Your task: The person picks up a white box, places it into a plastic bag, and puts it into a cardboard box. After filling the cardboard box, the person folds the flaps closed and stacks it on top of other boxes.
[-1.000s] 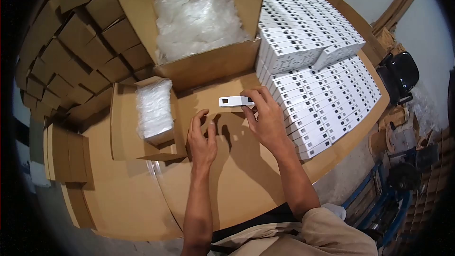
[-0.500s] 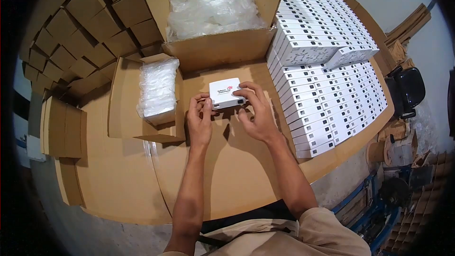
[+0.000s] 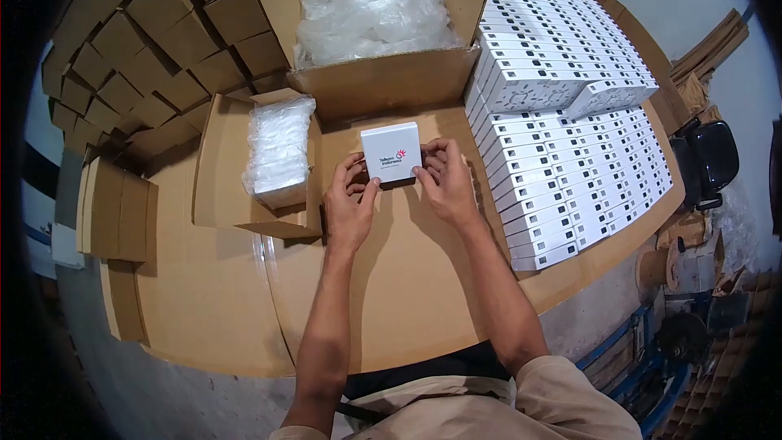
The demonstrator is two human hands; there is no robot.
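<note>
Between my two hands is a small white box-shaped device [image 3: 387, 145], its broad face with dark lettering and a red logo turned up toward me. My left hand [image 3: 352, 200] grips its left edge, the thumb at the lower corner. On the opposite side my right hand [image 3: 446, 183] holds the right edge, thumb on the near corner and fingers curled behind. Left of my left hand, an open cardboard carton [image 3: 213, 167] contains a row of items in clear plastic wrap [image 3: 279, 147].
Stacked rows of similar white units [image 3: 538, 179] fill the right side. At the back stands a large carton [image 3: 391, 85] full of clear plastic bags [image 3: 375, 12]. Small brown boxes [image 3: 147, 41] are piled at the left, and more brown boxes [image 3: 118, 212] stand at the table's left edge.
The white device has tilted up, so its printed face now shows more fully. My right fingers have moved from its top to its right side; both hands now grip the lower edges.
</note>
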